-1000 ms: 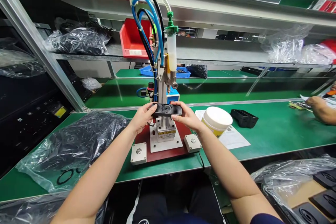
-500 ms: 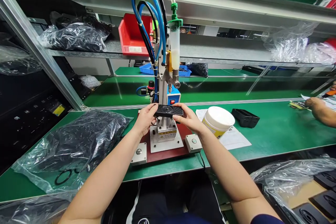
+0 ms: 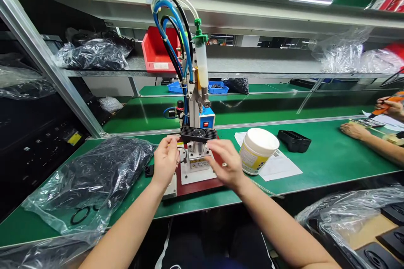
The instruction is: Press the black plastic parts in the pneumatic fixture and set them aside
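A black ribbed housing [image 3: 198, 133] with a round centre rests on the metal fixture of the dispensing machine [image 3: 194, 92], beneath its nozzle. My left hand [image 3: 166, 157] is closed, pinching a thin black rubber ring [image 3: 182, 155] that hangs just below the housing's left end. Near the housing's right end, my right hand [image 3: 226, 163] is open and holds nothing, its fingers apart. A clear syringe [image 3: 201, 63] with a green cap stands on the machine. More rings [image 3: 80, 215] lie in a clear plastic bag [image 3: 94, 185] on the left.
A white tub [image 3: 259, 150] stands on paper at the right, beside a black plastic part [image 3: 294, 141]. A co-worker's hands [image 3: 353, 129] handle a board and an orange tool at far right. Lower right, a lined box holds black parts [image 3: 377, 256]. A shelf [image 3: 268, 61] crosses above.
Both hands have let go of the black housing, which now sits on the fixture. They have drawn back and down; the ring stays in my left hand. The camera view has tilted slightly up.
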`<act>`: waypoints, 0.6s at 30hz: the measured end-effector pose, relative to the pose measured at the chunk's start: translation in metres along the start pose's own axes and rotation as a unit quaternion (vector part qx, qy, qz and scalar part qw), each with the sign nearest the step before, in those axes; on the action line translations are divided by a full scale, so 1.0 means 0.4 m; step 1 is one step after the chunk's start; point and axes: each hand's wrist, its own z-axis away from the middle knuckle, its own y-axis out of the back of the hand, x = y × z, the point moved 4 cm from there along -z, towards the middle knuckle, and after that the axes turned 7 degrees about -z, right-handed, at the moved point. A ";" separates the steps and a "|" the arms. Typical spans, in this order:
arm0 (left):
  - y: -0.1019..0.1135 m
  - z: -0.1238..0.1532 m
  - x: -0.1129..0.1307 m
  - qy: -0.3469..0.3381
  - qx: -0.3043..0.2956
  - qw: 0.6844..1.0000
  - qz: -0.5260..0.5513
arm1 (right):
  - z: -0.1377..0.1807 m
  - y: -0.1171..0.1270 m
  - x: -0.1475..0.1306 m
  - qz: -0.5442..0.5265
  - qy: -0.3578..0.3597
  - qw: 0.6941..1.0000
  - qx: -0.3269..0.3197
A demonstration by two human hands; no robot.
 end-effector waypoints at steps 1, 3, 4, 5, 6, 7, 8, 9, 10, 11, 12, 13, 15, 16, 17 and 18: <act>-0.011 0.015 0.007 0.004 -0.018 1.000 0.016 | 0.009 -0.012 -0.030 0.003 0.045 0.998 -0.032; -0.036 0.037 0.024 0.022 -0.053 0.997 0.043 | 0.020 -0.034 -0.071 0.014 0.122 0.989 -0.081; -0.047 0.043 0.031 0.035 -0.067 0.996 0.050 | 0.021 -0.040 -0.082 0.020 0.151 0.985 -0.085; -0.058 0.047 0.037 0.050 -0.080 0.994 0.054 | 0.018 -0.042 -0.086 0.025 0.171 0.981 -0.082; -0.066 0.049 0.042 0.066 -0.090 0.992 0.054 | 0.014 -0.041 -0.087 0.027 0.185 0.979 -0.079; -0.072 0.049 0.046 0.080 -0.098 0.991 0.054 | 0.007 -0.040 -0.086 0.029 0.196 0.977 -0.081; -0.076 0.048 0.048 0.092 -0.103 0.989 0.052 | 0.000 -0.039 -0.083 0.031 0.205 0.974 -0.088; -0.078 0.044 0.050 0.098 -0.108 0.988 0.051 | -0.009 -0.036 -0.079 0.035 0.214 0.972 -0.096; -0.077 0.039 0.051 0.097 -0.111 0.988 0.046 | -0.020 -0.033 -0.074 0.038 0.220 0.969 -0.103; -0.074 0.033 0.053 0.086 -0.108 0.990 0.032 | -0.032 -0.029 -0.068 0.042 0.220 0.969 -0.104; -0.066 0.025 0.056 0.062 -0.097 0.993 0.003 | -0.046 -0.024 -0.058 0.046 0.211 0.971 -0.100; -0.056 0.016 0.061 0.024 -0.077 0.996 -0.042 | -0.062 -0.020 -0.046 0.053 0.193 0.975 -0.091; -0.032 0.002 0.077 -0.093 -0.021 0.981 -0.170 | -0.095 -0.017 -0.013 0.077 0.144 0.983 -0.080; -0.024 -0.002 0.085 -0.163 0.001 0.957 -0.239 | -0.110 -0.020 0.004 0.094 0.118 0.985 -0.084; -0.021 -0.004 0.090 -0.230 0.010 0.926 -0.299 | -0.122 -0.024 0.020 0.113 0.095 0.984 -0.096; -0.022 -0.005 0.091 -0.288 0.006 0.892 -0.349 | -0.131 -0.030 0.035 0.132 0.075 0.982 -0.112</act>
